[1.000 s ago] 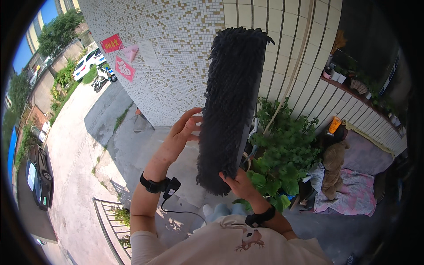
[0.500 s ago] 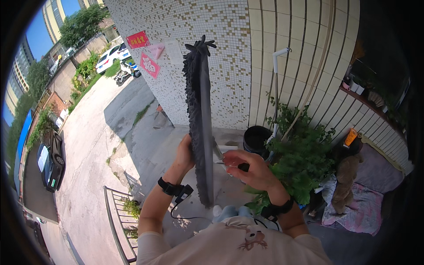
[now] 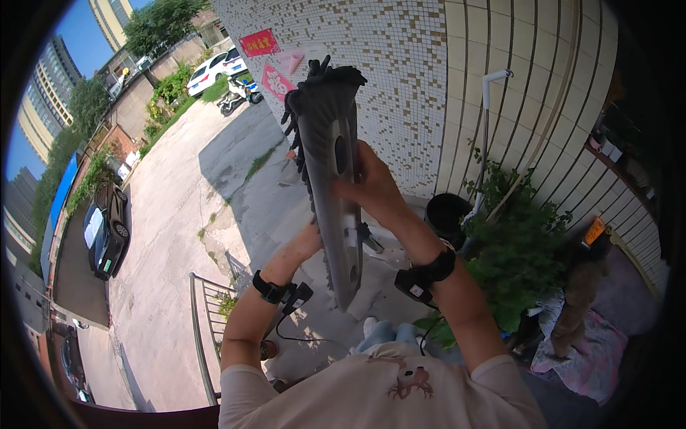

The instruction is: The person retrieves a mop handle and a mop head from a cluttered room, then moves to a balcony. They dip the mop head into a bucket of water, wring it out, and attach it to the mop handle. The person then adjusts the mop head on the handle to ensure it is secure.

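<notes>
A dark grey flat mop head (image 3: 332, 161) with a shaggy chenille fringe stands almost upright before my chest, its smooth backing turned partly toward me. My left hand (image 3: 309, 242) supports it at the fringed side; its fingers are hidden behind the mop head. Higher up, my right hand (image 3: 369, 182) is closed around the right edge, with the thumb on the backing beside a dark oval opening. Below that hand a short dark joint with a light pole end (image 3: 370, 239) sticks out from the backing.
A tiled wall (image 3: 400, 79) rises ahead. To the right are a black bucket (image 3: 446, 217), a white pipe (image 3: 487, 96), leafy plants (image 3: 514, 264) and a pink-grey cloth (image 3: 582, 357). A metal railing (image 3: 198, 322) stands at left, with parked cars beyond.
The mop head has turned from edge-on to show its backing. My right hand has moved up from near the pole joint to grip the upper edge. The view has shifted left.
</notes>
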Motion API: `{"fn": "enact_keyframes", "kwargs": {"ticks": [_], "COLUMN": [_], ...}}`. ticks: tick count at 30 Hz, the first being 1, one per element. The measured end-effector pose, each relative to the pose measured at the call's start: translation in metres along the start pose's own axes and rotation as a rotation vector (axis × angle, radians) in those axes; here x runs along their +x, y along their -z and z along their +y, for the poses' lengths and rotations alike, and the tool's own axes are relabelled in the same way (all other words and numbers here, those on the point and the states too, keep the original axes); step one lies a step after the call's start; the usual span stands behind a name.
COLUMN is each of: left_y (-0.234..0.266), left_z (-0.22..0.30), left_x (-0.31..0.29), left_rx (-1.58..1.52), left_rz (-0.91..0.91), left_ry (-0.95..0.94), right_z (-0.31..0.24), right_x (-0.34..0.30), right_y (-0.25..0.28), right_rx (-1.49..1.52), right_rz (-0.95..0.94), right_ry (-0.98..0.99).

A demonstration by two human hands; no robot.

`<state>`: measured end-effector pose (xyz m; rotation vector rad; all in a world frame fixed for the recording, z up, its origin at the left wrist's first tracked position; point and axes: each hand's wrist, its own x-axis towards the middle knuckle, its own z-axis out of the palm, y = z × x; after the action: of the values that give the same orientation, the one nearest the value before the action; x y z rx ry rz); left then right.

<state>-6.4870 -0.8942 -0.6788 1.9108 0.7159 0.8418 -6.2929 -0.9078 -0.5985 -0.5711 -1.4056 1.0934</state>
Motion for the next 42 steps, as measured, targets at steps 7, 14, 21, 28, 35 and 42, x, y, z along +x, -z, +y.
{"fn": "enact_keyframes", "kwargs": {"ticks": [7,14,21,28,35,42], "left_y": [0.025,0.014,0.026,0.035,0.008,-0.014], "left_z": [0.09,0.118,0.124,0.123,0.112,0.107], "left_x": [-0.003,-0.009,-0.005,0.004,0.02,0.032], "left_rx": [-0.17,0.965,1.321,1.196,0.854,0.83], "left_rz": [0.526,0.628,0.543,0.438,0.594,0.572], "left_ry": [-0.068,-0.141,-0.097,-0.206,-0.261,-0.402], "right_z": [0.018,0.015,0.031,0.028,0.02,0.005], "right_x": [0.024,0.037,0.054,0.054,0.031,0.002], "right_y": [-0.022,-0.023,-0.015,-0.012,-0.001,-0.002], "right_rx": [-0.068,-0.098,-0.212,-0.242,-0.112,-0.236], "right_rz": [0.158,0.159,0.255,0.378,0.35,0.447], "right_ry": [0.132,0.164,0.248,0.246,0.135,0.158]}}
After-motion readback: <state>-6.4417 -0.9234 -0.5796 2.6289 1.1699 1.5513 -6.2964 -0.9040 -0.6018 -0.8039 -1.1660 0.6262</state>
